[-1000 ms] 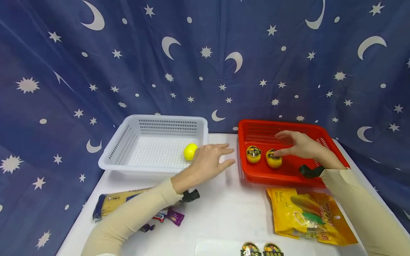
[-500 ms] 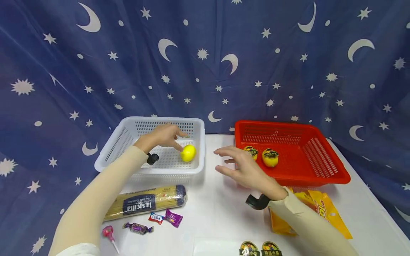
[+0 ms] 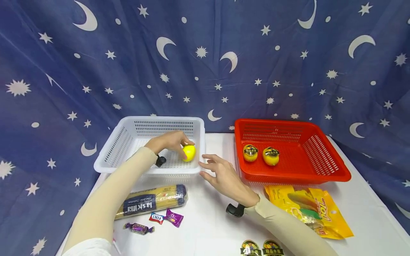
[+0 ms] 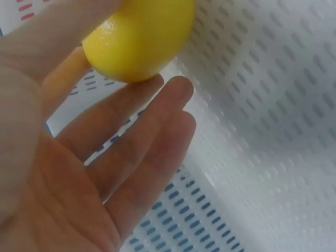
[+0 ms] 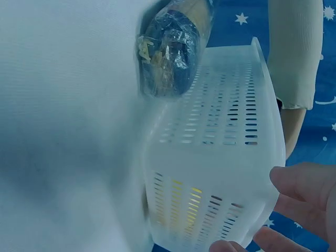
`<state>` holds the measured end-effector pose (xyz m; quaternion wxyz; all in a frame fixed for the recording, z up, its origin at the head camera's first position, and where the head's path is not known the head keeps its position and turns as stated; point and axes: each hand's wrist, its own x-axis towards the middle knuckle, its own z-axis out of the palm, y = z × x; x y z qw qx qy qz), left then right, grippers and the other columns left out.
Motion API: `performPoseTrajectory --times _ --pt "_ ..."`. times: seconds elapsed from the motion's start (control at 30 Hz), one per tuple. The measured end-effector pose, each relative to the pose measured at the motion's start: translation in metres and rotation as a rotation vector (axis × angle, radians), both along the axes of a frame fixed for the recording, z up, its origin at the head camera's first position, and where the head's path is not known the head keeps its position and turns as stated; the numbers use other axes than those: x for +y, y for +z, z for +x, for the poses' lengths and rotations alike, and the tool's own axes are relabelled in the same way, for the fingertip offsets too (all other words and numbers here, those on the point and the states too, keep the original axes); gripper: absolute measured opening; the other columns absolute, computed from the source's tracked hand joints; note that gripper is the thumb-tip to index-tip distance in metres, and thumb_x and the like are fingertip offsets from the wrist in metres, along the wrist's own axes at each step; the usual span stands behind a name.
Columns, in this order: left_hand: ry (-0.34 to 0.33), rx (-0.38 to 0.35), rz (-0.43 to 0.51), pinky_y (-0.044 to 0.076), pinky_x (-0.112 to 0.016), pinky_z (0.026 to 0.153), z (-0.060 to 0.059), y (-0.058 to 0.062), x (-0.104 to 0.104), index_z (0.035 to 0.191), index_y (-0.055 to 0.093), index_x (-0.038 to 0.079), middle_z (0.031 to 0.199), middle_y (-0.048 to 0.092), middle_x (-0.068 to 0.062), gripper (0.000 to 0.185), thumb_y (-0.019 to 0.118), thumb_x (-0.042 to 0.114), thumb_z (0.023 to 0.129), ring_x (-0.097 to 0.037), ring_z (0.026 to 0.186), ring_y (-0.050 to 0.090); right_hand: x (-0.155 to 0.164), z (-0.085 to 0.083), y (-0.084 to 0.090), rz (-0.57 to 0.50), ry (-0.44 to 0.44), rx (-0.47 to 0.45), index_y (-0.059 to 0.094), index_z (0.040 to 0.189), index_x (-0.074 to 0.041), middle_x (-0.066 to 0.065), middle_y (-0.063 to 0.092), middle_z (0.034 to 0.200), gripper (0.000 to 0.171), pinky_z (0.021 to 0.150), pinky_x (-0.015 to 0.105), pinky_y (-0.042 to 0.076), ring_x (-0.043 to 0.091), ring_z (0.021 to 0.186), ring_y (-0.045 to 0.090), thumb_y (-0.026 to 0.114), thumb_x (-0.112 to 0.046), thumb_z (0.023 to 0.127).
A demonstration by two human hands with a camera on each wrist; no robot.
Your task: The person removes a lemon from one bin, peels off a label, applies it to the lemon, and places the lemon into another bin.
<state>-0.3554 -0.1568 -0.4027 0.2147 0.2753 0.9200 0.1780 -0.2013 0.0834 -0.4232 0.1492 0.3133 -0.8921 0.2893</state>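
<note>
Left hand (image 3: 168,141): you pinch the smooth, round yellow plastic lemon (image 3: 189,152) with curled fingertips, inside the white perforated plastic basket (image 3: 128,133).
Right hand (image 3: 224,176): fingers spread and relaxed, holding nothing, just beside the basket's near corner above the white tabletop (image 3: 211,220).
Obscured: your thumb partly covers the lemon in the left wrist view.

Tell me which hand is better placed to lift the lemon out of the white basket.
Left. The left hand is inside the white basket, fingers already on the lemon. The right hand hovers open outside the basket's front corner, holding nothing, apart from the lemon.
</note>
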Motion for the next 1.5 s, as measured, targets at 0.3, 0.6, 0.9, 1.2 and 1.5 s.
performPoseTrajectory --times 0.3,0.6,0.9,1.2,1.5 --pt "0.001 0.049 0.010 0.055 -0.045 0.101 0.001 0.000 0.002 0.134 0.069 0.020 0.133 0.071 -0.008 0.072 0.095 0.031 0.067 -0.028 0.119 0.069 0.000 0.000 0.002 0.003 -0.001 -0.035 0.074 0.125 -0.011 0.010 0.067 0.136 0.037 0.093 0.044 0.059 0.029 0.110 0.073 0.079 -0.021 0.090" --pt "0.003 0.097 -0.018 0.057 -0.045 0.097 0.006 0.001 0.004 0.132 0.071 0.020 0.130 0.073 -0.008 0.071 0.095 0.033 0.066 -0.027 0.114 0.072 0.001 0.002 0.001 0.012 -0.004 -0.046 0.072 0.129 -0.012 0.008 0.066 0.140 0.040 0.095 0.044 0.059 0.027 0.111 0.073 0.079 -0.023 0.091" --pt "-0.020 0.250 -0.007 0.057 -0.039 0.089 0.020 0.020 -0.006 0.127 0.074 0.018 0.122 0.077 -0.003 0.067 0.095 0.032 0.065 -0.024 0.107 0.071 0.008 0.004 0.004 0.030 0.048 -0.127 0.067 0.137 -0.013 0.010 0.059 0.150 0.049 0.098 0.045 0.058 0.028 0.120 0.070 0.078 -0.026 0.092" --pt "0.050 0.388 0.271 0.055 -0.029 0.067 0.074 0.071 -0.022 0.129 0.073 0.028 0.111 0.079 0.003 0.067 0.095 0.034 0.066 -0.010 0.077 0.070 0.040 0.013 0.008 -0.173 0.113 -0.368 0.058 0.145 -0.007 0.015 0.057 0.151 0.060 0.086 0.030 0.062 0.031 0.129 0.064 0.078 -0.024 0.091" --pt "-0.024 0.275 0.747 0.062 -0.028 0.064 0.169 0.031 0.020 0.128 0.074 0.015 0.113 0.080 -0.005 0.067 0.097 0.019 0.065 -0.016 0.072 0.073 0.086 0.041 0.009 -0.255 0.077 -0.447 0.063 0.141 -0.018 0.008 0.068 0.138 0.051 0.088 0.033 0.062 0.026 0.114 0.072 0.077 -0.029 0.093"
